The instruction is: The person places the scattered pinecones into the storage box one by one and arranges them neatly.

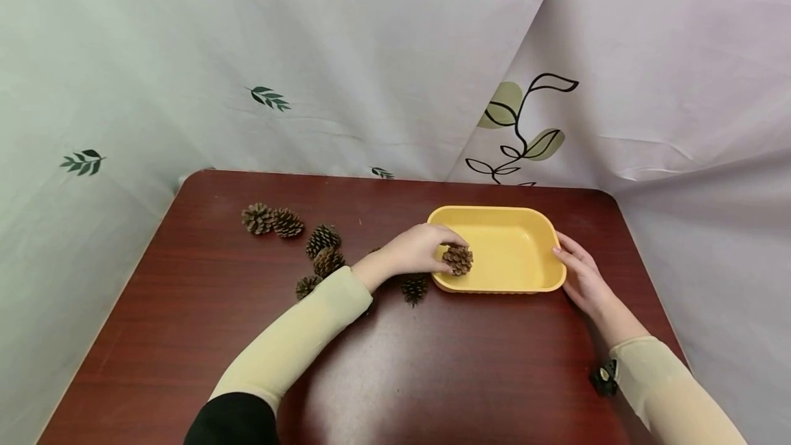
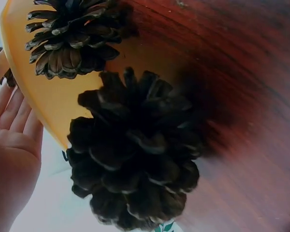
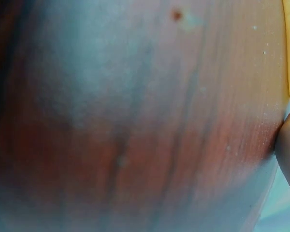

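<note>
Where the dark wooden table (image 1: pixel 432 376) lies nearest the viewer, two cream-sleeved forearms reach forward over it. Just beyond, the right hand (image 1: pixel 581 279) rests with straight fingers against the right end of the yellow plastic tray (image 1: pixel 513 277); it holds nothing. At the tray's left end the left hand (image 1: pixel 415 249) has its fingers curled round a pine cone (image 1: pixel 458 259), which sits over the tray's near-left corner, though whether it touches the tray floor is hard to tell. A darker pine cone (image 1: pixel 414 288) lies on the table just outside that corner, under the left wrist. Farther left, a loose cluster of cones (image 1: pixel 321 256) is scattered, and two more (image 1: pixel 272 220) lie side by side towards the far edge, before the leaf-printed cloth backdrop (image 1: pixel 371 53).
</note>
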`<act>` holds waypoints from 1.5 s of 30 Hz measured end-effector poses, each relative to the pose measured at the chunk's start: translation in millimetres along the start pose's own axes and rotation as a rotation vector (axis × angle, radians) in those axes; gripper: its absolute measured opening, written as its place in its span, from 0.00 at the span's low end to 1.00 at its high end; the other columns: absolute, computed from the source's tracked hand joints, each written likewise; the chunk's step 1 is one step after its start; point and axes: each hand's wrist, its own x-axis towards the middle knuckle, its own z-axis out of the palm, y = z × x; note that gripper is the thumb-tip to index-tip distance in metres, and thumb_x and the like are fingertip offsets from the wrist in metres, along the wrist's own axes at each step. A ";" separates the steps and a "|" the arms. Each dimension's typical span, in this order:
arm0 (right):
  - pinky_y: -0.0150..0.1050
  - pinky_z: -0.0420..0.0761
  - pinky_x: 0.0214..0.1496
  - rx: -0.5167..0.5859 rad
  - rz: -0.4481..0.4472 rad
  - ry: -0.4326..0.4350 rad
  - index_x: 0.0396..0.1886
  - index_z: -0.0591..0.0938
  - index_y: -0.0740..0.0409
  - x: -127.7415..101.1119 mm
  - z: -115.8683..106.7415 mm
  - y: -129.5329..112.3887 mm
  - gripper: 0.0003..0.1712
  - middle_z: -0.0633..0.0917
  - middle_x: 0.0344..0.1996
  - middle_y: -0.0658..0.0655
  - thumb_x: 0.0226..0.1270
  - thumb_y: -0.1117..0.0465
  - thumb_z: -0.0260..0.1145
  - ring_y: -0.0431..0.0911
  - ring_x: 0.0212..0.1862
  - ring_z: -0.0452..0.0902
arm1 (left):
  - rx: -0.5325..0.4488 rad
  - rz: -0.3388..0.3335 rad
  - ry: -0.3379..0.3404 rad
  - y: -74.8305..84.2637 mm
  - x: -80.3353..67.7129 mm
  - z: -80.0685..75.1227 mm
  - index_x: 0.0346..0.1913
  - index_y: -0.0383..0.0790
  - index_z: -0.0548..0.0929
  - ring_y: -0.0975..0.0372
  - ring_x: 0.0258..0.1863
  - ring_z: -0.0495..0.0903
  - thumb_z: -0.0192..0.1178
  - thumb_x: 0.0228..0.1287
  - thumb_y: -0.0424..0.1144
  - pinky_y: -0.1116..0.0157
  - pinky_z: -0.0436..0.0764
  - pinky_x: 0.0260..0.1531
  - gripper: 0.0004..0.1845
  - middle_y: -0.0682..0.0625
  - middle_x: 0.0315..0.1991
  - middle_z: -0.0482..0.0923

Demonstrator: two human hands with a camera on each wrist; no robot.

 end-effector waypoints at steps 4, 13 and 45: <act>0.32 0.90 0.50 0.002 -0.015 0.004 0.64 0.82 0.51 1.2 0.7 0.8 0.26 0.90 0.53 0.49 0.85 0.73 0.43 0.39 0.52 0.88 | 0.021 0.013 -0.075 1.7 7.5 -0.9 0.62 0.41 0.87 0.57 0.67 0.82 0.78 0.63 0.39 0.63 0.77 0.73 0.25 0.48 0.62 0.87; 0.31 0.90 0.51 -0.011 -0.007 0.018 0.64 0.82 0.50 0.1 0.7 1.4 0.25 0.90 0.54 0.48 0.85 0.72 0.43 0.38 0.52 0.88 | 0.105 0.034 -0.199 6.4 17.6 1.0 0.60 0.44 0.88 0.60 0.65 0.83 0.77 0.63 0.39 0.65 0.78 0.72 0.22 0.51 0.61 0.87; 0.31 0.90 0.51 -0.020 -0.001 0.013 0.63 0.82 0.51 0.5 1.1 1.3 0.25 0.90 0.53 0.49 0.85 0.72 0.42 0.39 0.52 0.88 | 0.101 0.014 -0.264 12.1 15.8 -10.8 0.60 0.41 0.89 0.60 0.63 0.85 0.74 0.66 0.36 0.63 0.81 0.69 0.20 0.51 0.59 0.89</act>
